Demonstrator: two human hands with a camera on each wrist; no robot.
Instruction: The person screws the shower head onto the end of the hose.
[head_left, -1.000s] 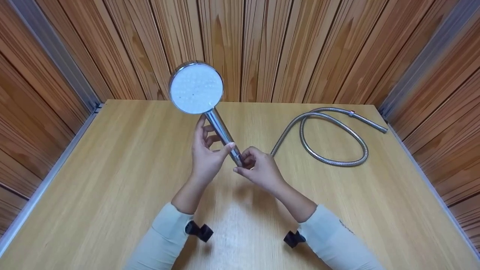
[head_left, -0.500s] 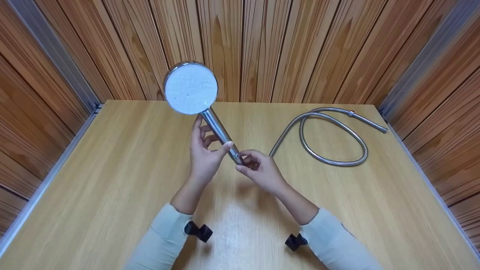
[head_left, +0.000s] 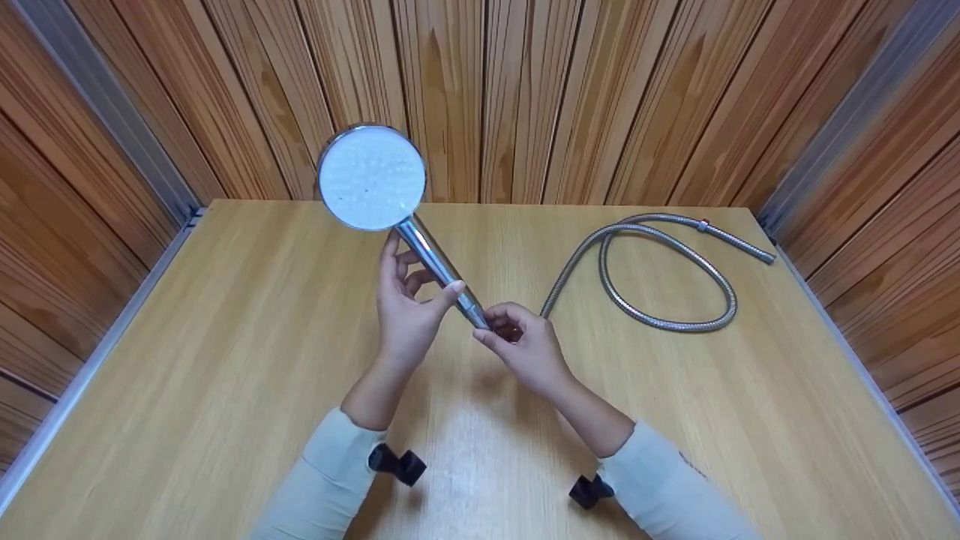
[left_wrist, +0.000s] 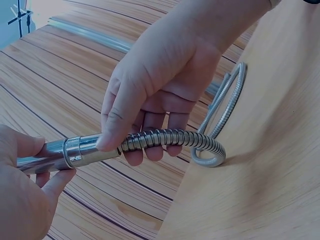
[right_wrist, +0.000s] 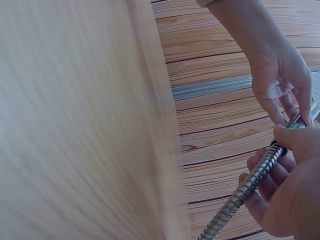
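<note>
A chrome shower head (head_left: 373, 177) with a round white face tilts up to the left above the table. My left hand (head_left: 408, 315) grips its handle, thumb in front and fingers behind. At the handle's lower end, my right hand (head_left: 529, 346) pinches the end fitting of a metal shower hose (head_left: 670, 325). The left wrist view shows the fitting (left_wrist: 90, 150) meeting the handle, with the right thumb on it and the other fingers under the ribbed hose (left_wrist: 165, 137). How far the two are joined I cannot tell. The rest of the hose lies looped on the table.
The wooden table (head_left: 247, 360) reaches back to a wood-panelled wall (head_left: 517, 97), with panelled sides left and right. The hose's free end (head_left: 761, 256) lies near the back right corner. Black wrist mounts (head_left: 397, 463) sit at both sleeves.
The shower head has shifted a little left and tilts more to the left. My right fingers have moved slightly around the fitting; the looped hose has stayed in place.
</note>
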